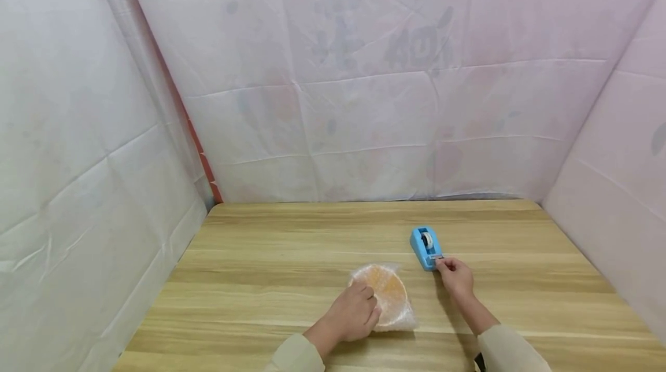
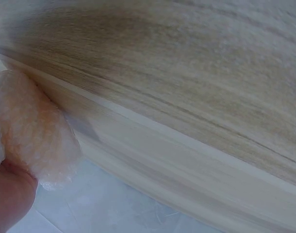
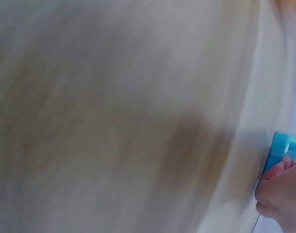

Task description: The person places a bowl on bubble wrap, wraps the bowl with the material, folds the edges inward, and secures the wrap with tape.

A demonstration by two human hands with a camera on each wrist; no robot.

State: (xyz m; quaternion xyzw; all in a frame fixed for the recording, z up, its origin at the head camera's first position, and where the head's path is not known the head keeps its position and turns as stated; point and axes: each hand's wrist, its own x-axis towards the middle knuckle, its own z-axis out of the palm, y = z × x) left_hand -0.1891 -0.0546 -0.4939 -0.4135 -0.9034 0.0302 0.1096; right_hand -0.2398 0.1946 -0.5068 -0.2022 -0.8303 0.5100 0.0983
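Observation:
A round orange-and-white object in bubble wrap [image 1: 392, 294] lies on the table, its pattern like a citrus slice. My left hand [image 1: 351, 311] holds the wrap from its left side, with bent fingers on top. In the left wrist view the thumb side of that hand meets the puffy wrap [image 2: 34, 126]. Just beyond, to the right, stands a blue tape dispenser [image 1: 422, 253] with a roll of tape [image 1: 427, 240] in it. Thumb and forefinger of my right hand [image 1: 458, 279] pinch the tape's end at the dispenser's near, cutter end; the strip itself is mostly hidden.
The wood-grain table [image 1: 250, 279] reaches back to a pale fabric wall [image 1: 364, 117]. More fabric hangs along the left [image 1: 93, 158] and right sides. The right wrist view is mostly blurred tabletop.

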